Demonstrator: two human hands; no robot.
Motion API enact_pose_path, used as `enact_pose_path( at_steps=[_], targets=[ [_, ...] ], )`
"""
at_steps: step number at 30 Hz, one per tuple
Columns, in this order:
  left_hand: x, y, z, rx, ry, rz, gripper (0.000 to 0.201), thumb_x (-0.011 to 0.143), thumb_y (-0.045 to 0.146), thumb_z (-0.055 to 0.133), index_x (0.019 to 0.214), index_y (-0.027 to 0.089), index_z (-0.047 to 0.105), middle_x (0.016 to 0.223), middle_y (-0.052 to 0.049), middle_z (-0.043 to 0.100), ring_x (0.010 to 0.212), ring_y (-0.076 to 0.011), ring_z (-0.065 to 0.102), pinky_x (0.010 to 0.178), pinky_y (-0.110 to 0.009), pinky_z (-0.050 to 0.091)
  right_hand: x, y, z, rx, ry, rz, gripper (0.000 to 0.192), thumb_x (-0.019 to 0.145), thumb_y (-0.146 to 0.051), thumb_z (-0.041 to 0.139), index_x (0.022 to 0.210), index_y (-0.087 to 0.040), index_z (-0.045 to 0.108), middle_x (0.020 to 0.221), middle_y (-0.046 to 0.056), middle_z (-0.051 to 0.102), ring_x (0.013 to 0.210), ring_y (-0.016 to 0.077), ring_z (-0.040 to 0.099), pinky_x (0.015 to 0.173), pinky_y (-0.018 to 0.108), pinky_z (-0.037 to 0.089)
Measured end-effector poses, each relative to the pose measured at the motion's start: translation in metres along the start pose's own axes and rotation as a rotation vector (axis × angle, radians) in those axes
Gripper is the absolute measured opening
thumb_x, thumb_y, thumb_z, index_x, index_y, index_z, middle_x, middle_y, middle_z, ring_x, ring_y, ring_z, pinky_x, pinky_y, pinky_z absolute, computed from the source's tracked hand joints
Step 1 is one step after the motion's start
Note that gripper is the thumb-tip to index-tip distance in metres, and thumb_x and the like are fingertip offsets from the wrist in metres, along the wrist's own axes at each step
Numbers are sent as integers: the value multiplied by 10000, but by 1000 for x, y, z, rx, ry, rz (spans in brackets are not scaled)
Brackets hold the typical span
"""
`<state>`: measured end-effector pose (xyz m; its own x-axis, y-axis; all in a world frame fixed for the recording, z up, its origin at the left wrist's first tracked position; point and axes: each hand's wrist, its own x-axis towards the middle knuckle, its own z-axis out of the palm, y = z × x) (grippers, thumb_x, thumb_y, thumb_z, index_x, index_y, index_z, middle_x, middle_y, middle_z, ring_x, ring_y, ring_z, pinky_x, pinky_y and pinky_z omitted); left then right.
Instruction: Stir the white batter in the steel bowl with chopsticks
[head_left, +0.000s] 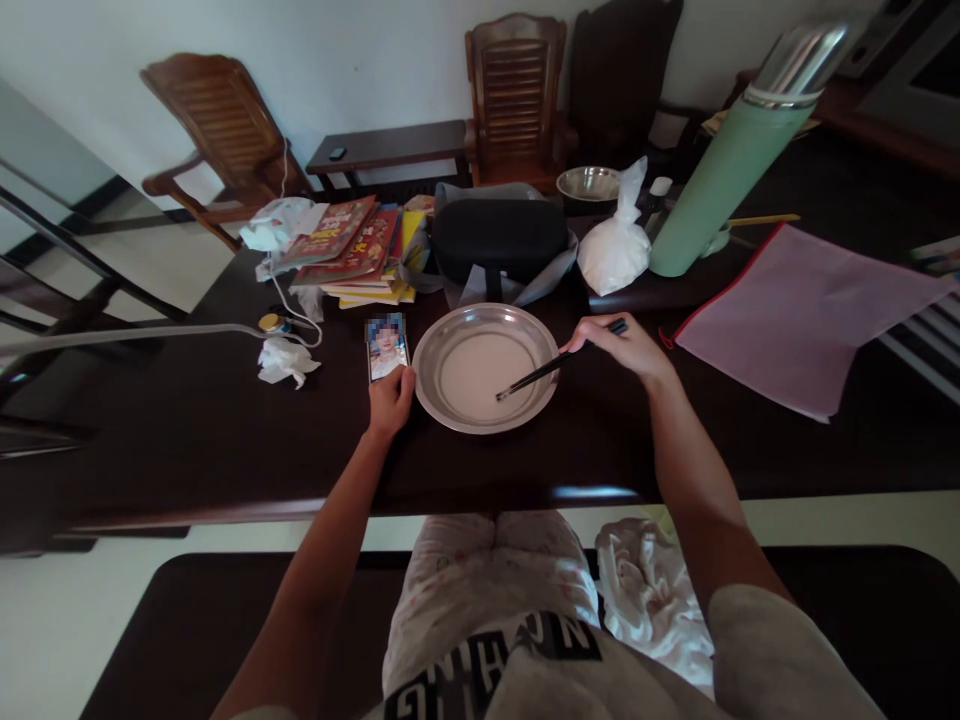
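Observation:
A wide metal bowl [553, 392] stands on the dark table, with whitish liquid [487, 370] in its bottom. My right hand [611, 345], to the right of the bowl, grips a pair of dark chopsticks [536, 374]. They slant down over the rim, and their tips are at the liquid. Left of the bowl, my left hand [390, 402] is closed around the lower end of a phone [386, 345] with a lit screen showing a pixelated picture of a person. The thumb lies close beside the bowl's rim; whether it touches is unclear.
Behind the bowl sits a black case [500, 235]. Books [337, 245] and crumpled tissue [287, 361] lie left. A tied bag of white powder [615, 255], a green thermos [739, 175] and a pink mesh bag [802, 310] are right. Another metal bowl [589, 183] stands farther back.

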<state>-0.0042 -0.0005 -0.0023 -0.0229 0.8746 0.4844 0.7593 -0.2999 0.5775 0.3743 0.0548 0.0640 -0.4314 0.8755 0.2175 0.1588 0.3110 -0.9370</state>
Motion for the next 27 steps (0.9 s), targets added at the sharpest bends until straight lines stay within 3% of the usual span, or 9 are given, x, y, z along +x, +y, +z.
enact_pose_path(
  at_steps=[4,9,14,17,19,22,27],
  targets=[
    [0,0,0,-4,-2,-6,475,968,460,408,575,201,347,502,33,316,501,-102,316,510,-271,243,6,5,13,-24,-64,-36,363,864,-577,631,820,-250,782,913,35,792,921,215,721,902,372,524],
    [0,-1,0,4,2,-10,474,962,465,410,573,201,348,506,32,319,499,-101,312,510,-274,243,3,5,0,27,146,-39,377,886,-552,623,708,-247,756,775,30,775,846,213,739,909,378,523],
    [0,0,0,-1,2,-8,476,963,472,404,574,203,350,502,32,318,497,-102,318,506,-271,246,4,5,7,13,-67,-8,376,875,-570,627,770,-240,775,834,35,786,883,208,733,905,356,521],
    [0,1,0,1,11,-1,480,967,476,401,576,203,343,502,32,314,496,-103,308,506,-272,246,6,6,12,12,-56,-48,375,871,-584,622,801,-245,768,929,37,789,969,212,712,936,362,507],
    [0,1,0,6,12,3,483,969,478,399,576,203,339,501,32,311,495,-102,306,506,-272,245,6,8,9,43,22,-61,402,889,-587,595,741,-240,733,929,37,786,904,196,702,869,351,517],
    [0,0,0,7,7,5,483,968,476,399,575,202,340,502,31,321,495,-101,317,506,-270,249,4,9,6,198,41,-57,510,898,-637,540,615,-220,616,796,44,768,595,145,607,601,312,475],
    [-1,-2,0,3,3,-9,472,967,464,406,579,200,356,503,28,338,499,-102,329,510,-268,258,6,9,24,206,-111,-31,490,854,-676,578,688,-216,609,798,47,747,600,134,601,589,301,471]
  ],
)
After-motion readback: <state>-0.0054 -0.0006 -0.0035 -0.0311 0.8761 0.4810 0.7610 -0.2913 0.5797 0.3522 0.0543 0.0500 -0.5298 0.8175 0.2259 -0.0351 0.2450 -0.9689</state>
